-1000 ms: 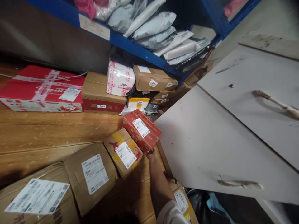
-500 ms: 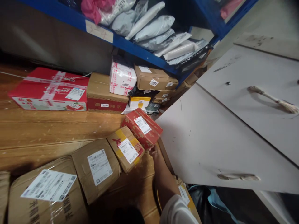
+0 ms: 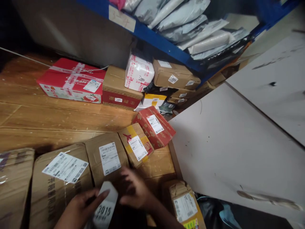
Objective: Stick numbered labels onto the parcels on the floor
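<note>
Head view. The surface was a wooden plank floor (image 3: 47,124), bounded at the far side by a grey wall panel under a blue shelf rail (image 3: 164,41) that carried grey poly mailer bags (image 3: 186,19). Along the far edge of the floor, below the rail, stood a red carton (image 3: 71,79), a brown carton with a red band (image 3: 120,90), a white-and-red parcel (image 3: 139,73) and a stack of small numbered brown boxes (image 3: 175,78). A white board (image 3: 226,143) lay tilted at the right, its left edge closing off that side of the floor.

At the near edge a row of parcels lay side by side, touching: a large brown carton (image 3: 59,181), a brown labelled box (image 3: 106,157), a yellow-taped box (image 3: 135,148) and a red printed box (image 3: 154,127). Open planks remained between this row and the far cartons, wide towards the left.

The left hand (image 3: 78,205) held a white numbered sticker sheet (image 3: 106,206), printed 3015, with fingers (image 3: 101,194) closed on its upper edge, just in front of the brown labelled box. The right hand (image 3: 135,190) hovered beside the sheet with fingers spread apart, holding nothing. Another labelled box (image 3: 184,203) lay near the right forearm.
</note>
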Available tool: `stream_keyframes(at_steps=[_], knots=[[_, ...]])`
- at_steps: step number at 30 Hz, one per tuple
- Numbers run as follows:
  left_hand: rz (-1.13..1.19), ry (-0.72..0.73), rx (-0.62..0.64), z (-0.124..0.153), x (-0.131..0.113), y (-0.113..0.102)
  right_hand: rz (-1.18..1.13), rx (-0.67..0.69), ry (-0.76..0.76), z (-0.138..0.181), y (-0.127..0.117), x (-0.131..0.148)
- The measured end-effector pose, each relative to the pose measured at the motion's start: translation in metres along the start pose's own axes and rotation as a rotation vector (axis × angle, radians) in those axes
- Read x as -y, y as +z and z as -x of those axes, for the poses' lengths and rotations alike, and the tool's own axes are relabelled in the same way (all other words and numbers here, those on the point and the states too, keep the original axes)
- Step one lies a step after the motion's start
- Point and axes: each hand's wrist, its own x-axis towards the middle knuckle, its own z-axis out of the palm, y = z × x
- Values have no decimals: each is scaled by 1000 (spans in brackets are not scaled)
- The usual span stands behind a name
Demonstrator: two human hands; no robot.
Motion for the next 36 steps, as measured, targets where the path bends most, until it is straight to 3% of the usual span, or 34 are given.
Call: stream_keyframes(at_steps=[2,5,8,11,14,19,25,28,34,36], knots=[[37,-25,-3,-15,-13,6,-8,148,3,10,34,3],[170,-33,-111,-29,-13,9,-115,32,34,5,51,3],[317,5,-46,-34,2,7,-89,-18,24,-8,47,4],[200,16,21,-37,10,3,-137,14,70,-14,43,7],[122,-50,21,-39,6,0,-119,20,110,-16,42,9],[172,-152,87,-40,-13,-3,50,-119,41,-21,39,9],[306,-114,73,-42,-17,-1,-98,11,247,-26,36,4],[352,-168,73,-42,-14,3,-124,-23,253,-26,38,2],[234,-149,-114,-36,-1,18,-205,-63,252,-21,50,-1],[270,-144,-95,-33,3,22,-200,-68,278,-17,53,-7]])
